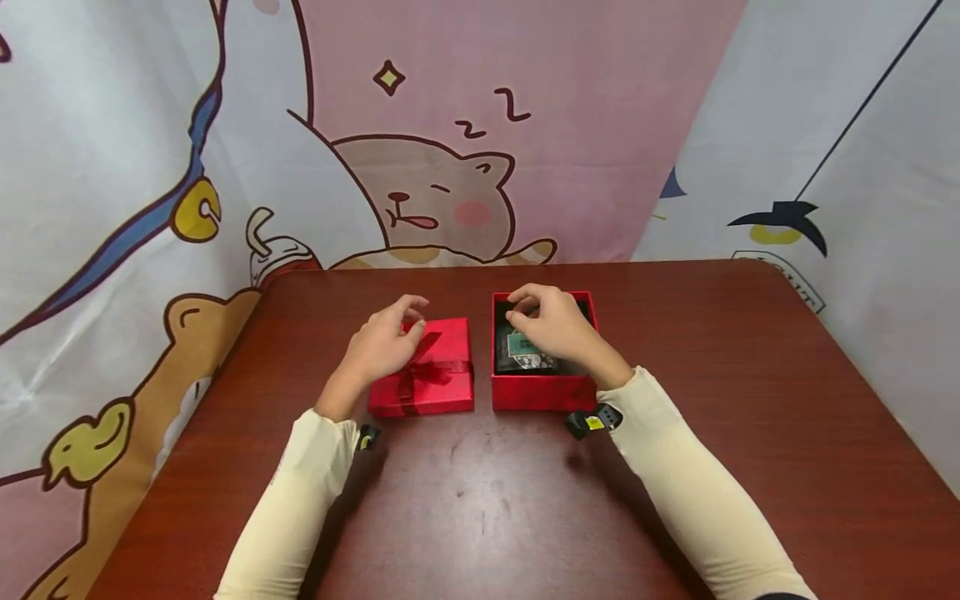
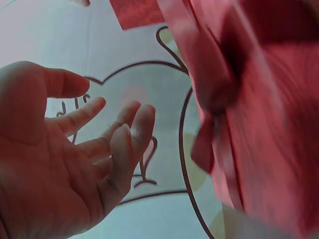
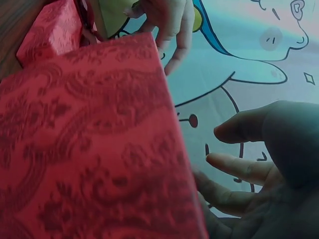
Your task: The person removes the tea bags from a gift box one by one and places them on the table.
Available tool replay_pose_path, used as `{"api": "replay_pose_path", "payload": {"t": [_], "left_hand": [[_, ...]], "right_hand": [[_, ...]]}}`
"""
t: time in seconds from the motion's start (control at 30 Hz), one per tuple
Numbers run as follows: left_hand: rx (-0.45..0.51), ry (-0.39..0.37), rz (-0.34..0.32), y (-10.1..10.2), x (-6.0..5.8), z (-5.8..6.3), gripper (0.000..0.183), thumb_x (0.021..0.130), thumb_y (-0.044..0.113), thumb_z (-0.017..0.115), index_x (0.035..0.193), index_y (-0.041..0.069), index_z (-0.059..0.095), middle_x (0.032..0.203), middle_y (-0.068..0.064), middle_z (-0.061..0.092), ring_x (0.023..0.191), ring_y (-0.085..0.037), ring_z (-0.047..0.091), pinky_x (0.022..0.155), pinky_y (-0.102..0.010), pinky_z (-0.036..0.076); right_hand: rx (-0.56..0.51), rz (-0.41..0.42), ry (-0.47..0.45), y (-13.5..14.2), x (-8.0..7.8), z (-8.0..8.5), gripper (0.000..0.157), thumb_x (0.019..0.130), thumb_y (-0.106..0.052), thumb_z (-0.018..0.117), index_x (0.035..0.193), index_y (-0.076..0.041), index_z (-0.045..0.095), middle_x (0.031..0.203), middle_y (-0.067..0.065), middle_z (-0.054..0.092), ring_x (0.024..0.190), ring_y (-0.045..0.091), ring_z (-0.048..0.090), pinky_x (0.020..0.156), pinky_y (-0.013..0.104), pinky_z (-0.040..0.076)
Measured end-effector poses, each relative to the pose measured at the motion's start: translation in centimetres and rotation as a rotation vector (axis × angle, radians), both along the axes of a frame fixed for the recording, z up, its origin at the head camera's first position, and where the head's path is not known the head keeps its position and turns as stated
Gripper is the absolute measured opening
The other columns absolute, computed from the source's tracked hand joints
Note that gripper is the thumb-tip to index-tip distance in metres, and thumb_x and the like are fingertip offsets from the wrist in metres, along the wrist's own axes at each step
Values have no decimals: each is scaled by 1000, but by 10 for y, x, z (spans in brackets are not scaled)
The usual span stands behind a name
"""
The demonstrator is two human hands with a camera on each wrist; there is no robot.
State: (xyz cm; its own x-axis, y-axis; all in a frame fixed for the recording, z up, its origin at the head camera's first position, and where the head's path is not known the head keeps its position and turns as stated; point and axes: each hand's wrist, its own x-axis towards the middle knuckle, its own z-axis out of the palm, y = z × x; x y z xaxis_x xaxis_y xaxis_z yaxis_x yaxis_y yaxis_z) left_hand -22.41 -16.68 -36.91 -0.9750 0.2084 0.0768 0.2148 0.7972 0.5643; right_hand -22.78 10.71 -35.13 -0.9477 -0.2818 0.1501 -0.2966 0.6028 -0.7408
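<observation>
A red gift box (image 1: 540, 393) stands uncovered on the table, with something dark and shiny bearing a green label (image 1: 522, 346) inside it. My right hand (image 1: 558, 325) hovers over the box with bent fingers. In the right wrist view a gap shows between its thumb and fingers, beside the patterned box wall (image 3: 99, 149). To the left of the box lies its red lid (image 1: 450, 400), tied with a dark red ribbon bow (image 1: 427, 377). Over the lid's left part is my left hand (image 1: 382, 343), fingers loosely bent and holding nothing, apart from the lid in the left wrist view.
The brown wooden table (image 1: 480, 517) carries the box and lid near its far edge. Behind it hangs a cloth (image 1: 600, 125) printed with cartoon animals. A small dark device (image 1: 592, 421) is strapped at the right wrist, another (image 1: 366, 437) at the left.
</observation>
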Motion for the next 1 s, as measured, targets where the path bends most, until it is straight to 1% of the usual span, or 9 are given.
{"api": "replay_pose_path", "payload": {"t": [0.07,0.17,0.27,0.4,0.53,0.67,0.77,0.9,1.0], "left_hand": [[-2,13,-12,9,-1,1,38,99,30,50,136,23,51,122,-1,65,109,-24,63,85,-54,47],[-4,29,-29,23,-2,3,39,99,32,49,137,24,51,123,-1,64,109,-24,64,86,-54,47],[-3,47,-51,38,-3,6,40,99,33,49,138,24,50,126,-2,62,111,-26,63,87,-54,47],[-11,69,-77,57,-5,9,41,100,34,47,140,25,50,129,-2,59,110,-25,62,87,-53,47],[-39,75,-76,74,-6,9,41,100,36,47,140,27,50,131,-2,57,108,-24,62,84,-54,48],[-52,65,-64,87,-6,7,43,99,37,47,141,27,49,135,-5,53,109,-30,61,85,-55,48],[-47,60,-41,97,-4,3,44,99,37,48,141,28,49,137,-7,51,110,-34,61,87,-55,48],[-31,64,-15,107,-3,-6,44,97,34,50,141,28,50,136,-7,52,110,-32,61,86,-54,48],[-31,77,-8,113,-2,-13,45,96,32,52,141,28,49,136,-8,53,110,-31,61,85,-52,49]], "right_hand": [[-4,-12,-4,6,2,0,33,92,-19,63,122,-5,65,107,10,71,88,25,67,77,41,51],[-4,-33,-10,14,4,0,37,93,-19,63,127,-4,62,116,15,69,98,30,67,85,45,52],[-6,-58,-16,22,8,1,41,93,-18,64,130,-3,60,122,19,66,104,33,66,91,48,50],[-12,-80,-11,30,12,1,40,92,-17,64,130,-3,60,122,21,66,104,34,67,91,48,51],[-1,-93,-4,36,15,1,41,92,-16,64,130,-2,60,122,22,65,104,34,67,90,48,52],[48,-113,-32,40,17,2,43,92,-19,64,131,-2,59,123,23,64,105,35,67,91,48,51],[85,-124,-58,40,17,3,45,91,-21,64,132,-2,59,123,24,64,109,35,66,93,50,49],[104,-131,-81,41,18,0,47,91,-21,64,133,-1,58,121,26,65,114,38,62,96,52,46],[119,-131,-92,42,18,-2,48,91,-20,65,133,0,58,119,27,65,114,40,61,96,52,46]]}}
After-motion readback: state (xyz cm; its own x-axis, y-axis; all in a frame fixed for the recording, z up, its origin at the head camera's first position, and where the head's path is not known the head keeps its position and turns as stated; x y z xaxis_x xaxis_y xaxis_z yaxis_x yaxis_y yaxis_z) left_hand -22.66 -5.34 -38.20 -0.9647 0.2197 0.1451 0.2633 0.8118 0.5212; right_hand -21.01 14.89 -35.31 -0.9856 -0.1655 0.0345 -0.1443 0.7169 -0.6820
